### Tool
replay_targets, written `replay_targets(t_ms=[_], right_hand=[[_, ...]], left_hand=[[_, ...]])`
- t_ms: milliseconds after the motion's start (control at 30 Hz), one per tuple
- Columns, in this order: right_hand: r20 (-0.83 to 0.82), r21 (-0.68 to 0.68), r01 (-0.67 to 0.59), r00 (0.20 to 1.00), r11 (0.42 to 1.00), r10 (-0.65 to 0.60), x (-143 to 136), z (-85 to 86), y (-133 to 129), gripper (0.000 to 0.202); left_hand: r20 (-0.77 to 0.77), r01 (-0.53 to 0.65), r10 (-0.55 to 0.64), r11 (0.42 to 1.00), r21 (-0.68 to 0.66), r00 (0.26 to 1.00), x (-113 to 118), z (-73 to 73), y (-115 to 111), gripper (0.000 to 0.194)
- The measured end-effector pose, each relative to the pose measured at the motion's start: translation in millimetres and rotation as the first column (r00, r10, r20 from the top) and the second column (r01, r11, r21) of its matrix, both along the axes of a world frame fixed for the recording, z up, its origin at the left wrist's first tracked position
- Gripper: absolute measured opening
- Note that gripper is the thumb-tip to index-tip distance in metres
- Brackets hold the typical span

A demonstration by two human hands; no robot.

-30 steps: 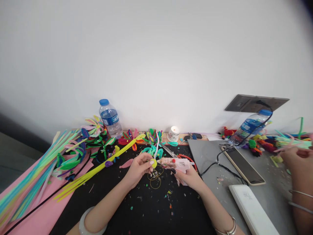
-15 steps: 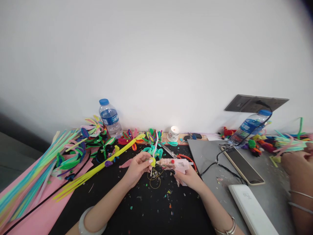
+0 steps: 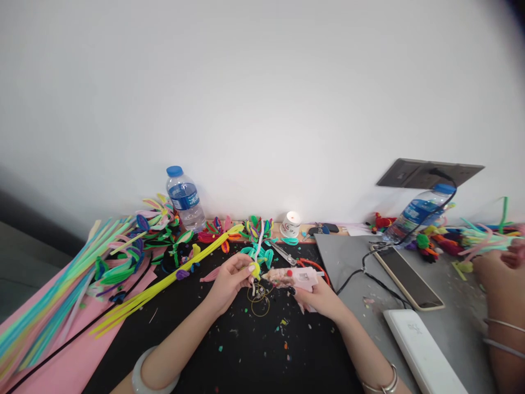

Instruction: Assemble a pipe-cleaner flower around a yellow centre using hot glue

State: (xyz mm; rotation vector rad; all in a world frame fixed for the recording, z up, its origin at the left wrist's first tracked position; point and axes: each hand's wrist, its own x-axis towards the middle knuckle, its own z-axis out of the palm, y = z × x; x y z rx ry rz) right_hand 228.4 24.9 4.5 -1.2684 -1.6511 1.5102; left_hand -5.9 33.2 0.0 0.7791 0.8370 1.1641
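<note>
My left hand (image 3: pixel 232 276) is closed in a pinch on a small coiled yellow pipe-cleaner piece (image 3: pixel 255 269). A white pipe-cleaner strand (image 3: pixel 259 241) rises from that piece. My right hand (image 3: pixel 314 295) is wrapped round a pale pink glue gun (image 3: pixel 301 277) with a decorated front and a red bead on it. The gun's nozzle points left at the yellow piece, very close to it; whether they touch I cannot tell. A glue stick pokes out of its rear end. Thin gold-coloured wire loops (image 3: pixel 259 306) lie on the black mat below the hands.
Bundled pipe cleaners (image 3: pixel 45 295) spread at left, beside a water bottle (image 3: pixel 184 200). A paper cup (image 3: pixel 290 225) and scissors (image 3: pixel 283 254) lie beyond my hands. At right are a phone (image 3: pixel 410 279), a white power bank (image 3: pixel 422 350), cables and another person's hand (image 3: pixel 502 273).
The glue gun has shifted slightly, its nozzle now a little lower beside the yellow piece. My left hand has turned the yellow piece slightly.
</note>
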Motion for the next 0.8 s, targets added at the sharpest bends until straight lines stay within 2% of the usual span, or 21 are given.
replay_targets(t_ms=[100, 267, 500, 800], right_hand=[[-0.004, 0.015, 0.037, 0.999, 0.999, -0.037, 5.5, -2.4, 3.6, 0.03], [-0.1, 0.068, 0.099, 0.991, 0.993, -0.092, 8.5, -8.1, 5.0, 0.036], [-0.037, 0.037, 0.032, 0.999, 0.999, -0.031, 1.5, -15.1, 0.3, 0.029], [-0.032, 0.047, 0.025, 0.999, 0.999, -0.024, 0.3, -15.4, 0.9, 0.023]], left_hand=[[-0.002, 0.011, -0.011, 1.0, 0.006, 1.0, -1.0, -1.7, 0.3, 0.017], [-0.008, 0.028, -0.028, 1.0, -0.003, 1.0, -0.5, -3.5, -0.7, 0.017], [-0.015, 0.083, -0.083, 0.997, -0.001, 0.996, 1.8, -0.3, -2.6, 0.017], [-0.009, 0.107, -0.107, 0.994, -0.002, 0.994, 2.8, -1.4, -2.6, 0.019]])
